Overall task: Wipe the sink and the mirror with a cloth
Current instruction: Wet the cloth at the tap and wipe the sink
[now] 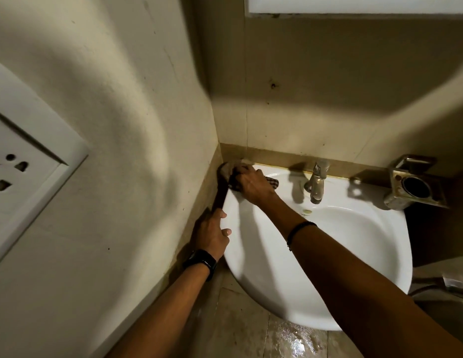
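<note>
A white wall-mounted sink fills the middle of the view, set into a corner. My right hand presses a brownish checked cloth onto the sink's back left corner, against the wall. My left hand grips the sink's left rim, thumb and a finger on top; a black watch is on that wrist. A strip of the mirror's lower edge shows at the top.
A metal tap stands at the back of the sink. A metal holder is fixed to the wall at the right. A white socket plate sits on the left wall. The floor below is wet.
</note>
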